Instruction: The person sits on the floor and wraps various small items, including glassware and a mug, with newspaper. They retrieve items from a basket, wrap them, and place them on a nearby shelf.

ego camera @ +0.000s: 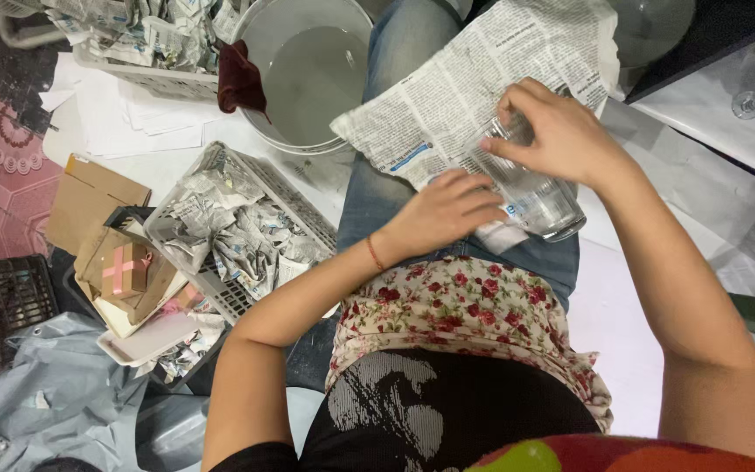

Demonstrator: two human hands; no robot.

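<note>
fingers [517, 131] of right hand [561, 131] curled over glass [539, 197] rim

**Even indoor light, wide-angle bend at the edges**

The light is bright, soft and comes from above. Shadows are weak. The drinking glass [530, 188] shows small reflections. The centre is sharp; the corners look slightly stretched, and the bottom edge is blurred.
</note>
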